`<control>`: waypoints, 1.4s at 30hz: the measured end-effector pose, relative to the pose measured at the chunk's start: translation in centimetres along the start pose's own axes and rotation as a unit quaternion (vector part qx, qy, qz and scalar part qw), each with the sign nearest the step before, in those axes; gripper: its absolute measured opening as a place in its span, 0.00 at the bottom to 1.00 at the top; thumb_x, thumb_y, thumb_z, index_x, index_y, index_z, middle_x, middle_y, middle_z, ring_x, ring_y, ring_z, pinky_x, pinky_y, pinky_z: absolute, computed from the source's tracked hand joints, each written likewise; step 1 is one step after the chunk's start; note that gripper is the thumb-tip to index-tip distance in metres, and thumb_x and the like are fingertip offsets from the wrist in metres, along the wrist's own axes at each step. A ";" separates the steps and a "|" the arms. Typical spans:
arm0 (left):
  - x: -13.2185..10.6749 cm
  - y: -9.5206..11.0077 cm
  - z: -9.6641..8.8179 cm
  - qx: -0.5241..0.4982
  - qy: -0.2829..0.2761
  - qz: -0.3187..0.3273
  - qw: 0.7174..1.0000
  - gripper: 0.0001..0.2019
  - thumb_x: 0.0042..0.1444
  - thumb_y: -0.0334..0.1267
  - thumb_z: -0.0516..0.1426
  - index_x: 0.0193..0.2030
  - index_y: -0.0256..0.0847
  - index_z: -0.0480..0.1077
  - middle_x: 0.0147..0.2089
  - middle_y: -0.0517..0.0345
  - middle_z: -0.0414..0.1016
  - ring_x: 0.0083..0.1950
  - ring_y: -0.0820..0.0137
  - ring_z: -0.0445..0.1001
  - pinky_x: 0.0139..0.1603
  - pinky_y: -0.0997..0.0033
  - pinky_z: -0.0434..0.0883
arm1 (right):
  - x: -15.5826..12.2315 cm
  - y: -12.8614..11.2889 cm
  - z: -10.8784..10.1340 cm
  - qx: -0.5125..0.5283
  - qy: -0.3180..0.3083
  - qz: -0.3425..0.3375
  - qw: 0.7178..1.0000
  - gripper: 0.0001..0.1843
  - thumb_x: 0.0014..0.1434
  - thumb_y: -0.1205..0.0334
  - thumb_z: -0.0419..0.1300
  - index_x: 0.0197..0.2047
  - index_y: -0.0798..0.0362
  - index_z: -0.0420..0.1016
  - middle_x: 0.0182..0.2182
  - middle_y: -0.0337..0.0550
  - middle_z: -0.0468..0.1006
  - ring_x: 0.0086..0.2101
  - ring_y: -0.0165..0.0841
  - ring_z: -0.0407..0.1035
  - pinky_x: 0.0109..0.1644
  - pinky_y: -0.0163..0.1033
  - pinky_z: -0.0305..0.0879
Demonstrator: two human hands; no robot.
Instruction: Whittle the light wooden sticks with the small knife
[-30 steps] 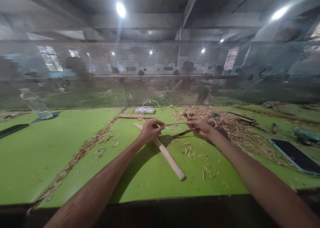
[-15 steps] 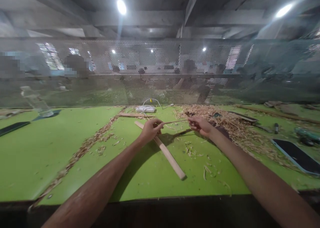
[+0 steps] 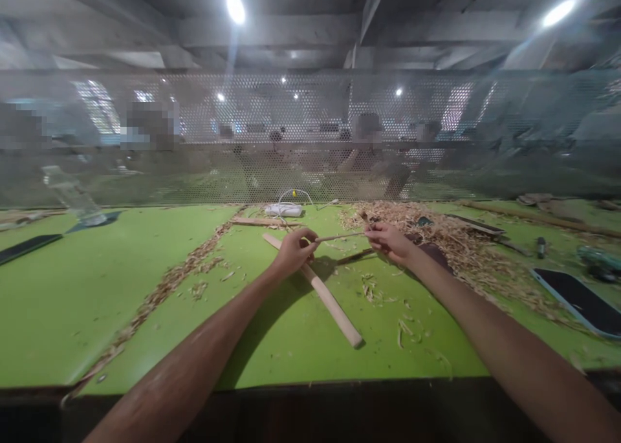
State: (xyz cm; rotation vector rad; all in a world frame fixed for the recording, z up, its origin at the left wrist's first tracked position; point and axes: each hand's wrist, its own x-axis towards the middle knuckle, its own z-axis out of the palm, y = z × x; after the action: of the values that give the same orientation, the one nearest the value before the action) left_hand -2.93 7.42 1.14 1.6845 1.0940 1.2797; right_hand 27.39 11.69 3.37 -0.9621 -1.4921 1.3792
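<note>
Pinching a thin stick [image 3: 341, 237], left hand [image 3: 292, 251] and right hand [image 3: 389, 241] both closed on it, apparently for steadiness above the table [image 3: 301, 359].

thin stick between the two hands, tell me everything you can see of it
The thin stick looks wooden, light brown and roughly straight. It is held above the green table, nearly level, rising slightly in the picture toward the right hand. That hand and the left hand pinch it. Its ends are hard to make out.

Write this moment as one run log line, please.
left hand: holds stick; right hand: holds stick; bar, shavings: on table
</note>
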 end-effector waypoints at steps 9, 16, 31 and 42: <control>0.0 0.2 0.0 0.001 -0.002 -0.005 1.000 0.08 0.61 0.36 0.66 0.45 0.37 0.78 0.45 0.51 0.84 0.27 0.74 0.80 0.28 0.73 0.82 | 0.0 -0.1 0.8 -0.018 0.018 0.014 1.000 0.26 0.52 0.54 0.82 0.27 0.49 0.67 0.21 0.35 0.61 0.23 0.27 0.51 0.25 0.36 0.44; 0.3 -0.7 0.0 -0.001 0.008 0.011 1.000 0.10 0.60 0.40 0.67 0.45 0.38 0.79 0.42 0.53 0.84 0.25 0.73 0.78 0.24 0.74 0.79 | -0.1 -0.1 1.4 -0.003 0.016 0.012 1.000 0.26 0.52 0.52 0.81 0.30 0.48 0.66 0.21 0.34 0.59 0.23 0.28 0.50 0.25 0.37 0.43; 0.3 -1.1 0.1 -0.031 0.013 -0.006 0.999 0.13 0.59 0.41 0.70 0.44 0.38 0.74 0.38 0.49 0.88 0.23 0.72 0.79 0.24 0.73 0.79 | -0.1 -0.1 1.4 -0.001 0.030 0.014 0.999 0.27 0.54 0.53 0.79 0.31 0.46 0.61 0.21 0.31 0.53 0.22 0.27 0.44 0.28 0.40 0.38; 0.0 -0.3 -0.2 0.011 0.022 0.002 1.000 0.12 0.62 0.41 0.68 0.47 0.38 0.76 0.41 0.48 0.88 0.26 0.71 0.81 0.25 0.72 0.82 | 0.2 -0.1 1.3 0.040 0.032 0.031 0.998 0.32 0.49 0.57 0.81 0.32 0.45 0.57 0.19 0.26 0.51 0.21 0.25 0.40 0.26 0.36 0.33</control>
State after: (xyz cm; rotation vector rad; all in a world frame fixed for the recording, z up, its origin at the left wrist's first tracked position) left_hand -3.19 7.60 0.89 1.6827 1.1342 1.3188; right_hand 26.12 11.42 3.45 -0.9987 -1.3601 1.4283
